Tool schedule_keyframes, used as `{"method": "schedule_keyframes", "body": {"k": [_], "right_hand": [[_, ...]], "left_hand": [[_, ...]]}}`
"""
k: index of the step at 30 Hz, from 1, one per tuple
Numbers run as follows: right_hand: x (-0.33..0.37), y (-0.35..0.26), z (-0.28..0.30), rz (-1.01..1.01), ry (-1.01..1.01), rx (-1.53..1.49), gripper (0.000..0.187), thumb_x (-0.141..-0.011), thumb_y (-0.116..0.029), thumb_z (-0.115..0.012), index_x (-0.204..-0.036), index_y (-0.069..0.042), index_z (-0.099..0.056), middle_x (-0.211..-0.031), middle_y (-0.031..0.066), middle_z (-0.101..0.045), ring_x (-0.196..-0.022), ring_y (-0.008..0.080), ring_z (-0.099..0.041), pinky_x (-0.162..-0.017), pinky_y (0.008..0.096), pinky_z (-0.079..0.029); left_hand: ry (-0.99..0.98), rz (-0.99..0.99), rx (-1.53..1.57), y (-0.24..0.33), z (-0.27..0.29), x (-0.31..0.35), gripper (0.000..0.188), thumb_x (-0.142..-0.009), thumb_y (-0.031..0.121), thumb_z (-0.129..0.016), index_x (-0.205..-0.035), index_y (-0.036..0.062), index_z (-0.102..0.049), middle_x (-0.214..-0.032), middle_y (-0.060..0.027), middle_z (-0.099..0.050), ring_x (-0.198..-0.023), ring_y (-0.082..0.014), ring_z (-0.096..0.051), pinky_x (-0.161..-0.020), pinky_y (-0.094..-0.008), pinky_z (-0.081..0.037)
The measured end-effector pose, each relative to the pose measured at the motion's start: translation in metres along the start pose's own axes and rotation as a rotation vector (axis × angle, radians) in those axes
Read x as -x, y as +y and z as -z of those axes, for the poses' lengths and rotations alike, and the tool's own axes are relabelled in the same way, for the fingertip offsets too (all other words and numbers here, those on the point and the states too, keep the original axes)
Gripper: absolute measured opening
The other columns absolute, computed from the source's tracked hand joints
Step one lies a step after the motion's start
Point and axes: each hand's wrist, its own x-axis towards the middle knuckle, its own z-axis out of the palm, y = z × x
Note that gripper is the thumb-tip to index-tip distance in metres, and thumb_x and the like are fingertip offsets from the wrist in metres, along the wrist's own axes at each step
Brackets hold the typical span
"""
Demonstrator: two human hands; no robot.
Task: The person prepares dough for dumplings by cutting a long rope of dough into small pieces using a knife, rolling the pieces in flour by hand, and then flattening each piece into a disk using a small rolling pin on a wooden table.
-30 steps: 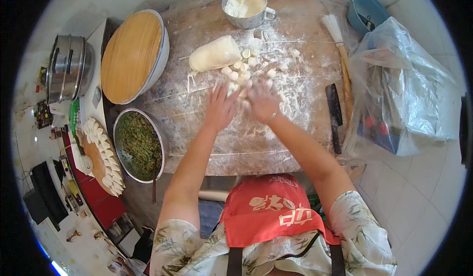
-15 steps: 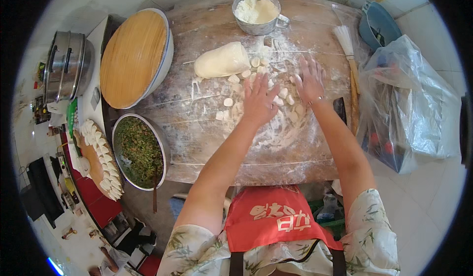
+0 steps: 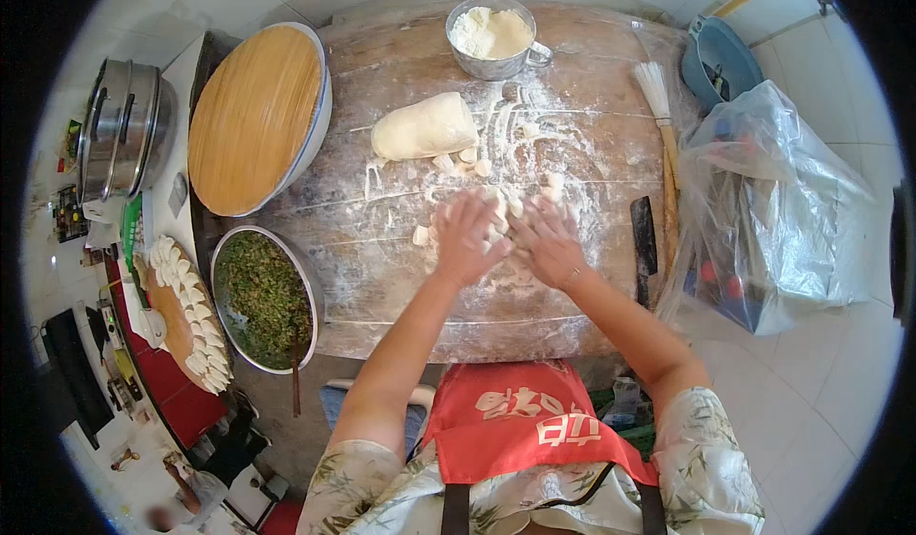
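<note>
Both my hands rest palm down over small dough pieces (image 3: 500, 212) on the floured wooden board (image 3: 401, 296). My left hand (image 3: 468, 236) has its fingers spread, with a few pieces beside its fingertips and one at its left edge. Close by on the right, my right hand (image 3: 549, 241) lies with its fingers stretched out, partly covering other pieces. Neither hand grips anything that I can see. A thick roll of dough (image 3: 425, 128) lies farther back to the left, a few cut pieces at its right end.
At the back stands a metal cup of flour (image 3: 491, 39). A black-bladed knife (image 3: 644, 249) and a brush (image 3: 658, 96) lie at the right. To the left are a bowl of green filling (image 3: 262, 296), a covered basin (image 3: 256, 120) and a round board of dumplings (image 3: 191, 315).
Both hands have drawn nearer to me and closer together, sweeping the dough pieces with them. Fewer pieces lie by the roll, and the knife is now fully exposed.
</note>
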Motion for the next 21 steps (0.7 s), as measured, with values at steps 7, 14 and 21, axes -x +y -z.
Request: {"method": "schedule_keyframes", "body": {"k": [7, 14, 21], "right_hand": [[0.036, 0.083, -0.027, -0.196, 0.343, 0.021, 0.062, -0.092, -0.038, -0.052, -0.148, -0.025, -0.030, -0.153, 0.0154, -0.024, -0.141, 0.0393, -0.019, -0.115, 0.0551, -0.009], [-0.106, 0.049, 0.036, -0.458, 0.232, -0.209, 0.063, -0.091, -0.045, -0.051, -0.146, -0.022, -0.032, -0.155, 0.0134, -0.023, -0.142, 0.0393, -0.019, -0.114, 0.0548, -0.015], [-0.072, -0.064, -0.025, -0.017, -0.053, 0.064, 0.067, -0.090, -0.043, -0.049, -0.149, -0.019, -0.027, -0.156, 0.0115, -0.021, -0.143, 0.0367, -0.018, -0.115, 0.0559, -0.013]], "left_hand": [[-0.075, -0.242, -0.214, 0.026, -0.010, -0.057, 0.058, -0.097, 0.052, -0.031, -0.148, 0.0252, -0.029, -0.158, -0.0070, -0.012, -0.146, -0.0270, -0.005, -0.116, -0.0511, 0.003], [0.051, -0.224, -0.186, -0.022, 0.032, -0.072, 0.046, -0.092, 0.030, -0.052, -0.130, 0.0039, -0.050, -0.138, -0.0177, -0.046, -0.132, -0.0339, -0.038, -0.111, -0.0467, -0.026], [0.226, -0.050, -0.014, -0.076, 0.018, 0.077, 0.050, -0.085, 0.022, -0.060, -0.131, 0.0041, -0.050, -0.140, -0.0195, -0.043, -0.131, -0.0382, -0.037, -0.110, -0.0513, -0.026]]}}
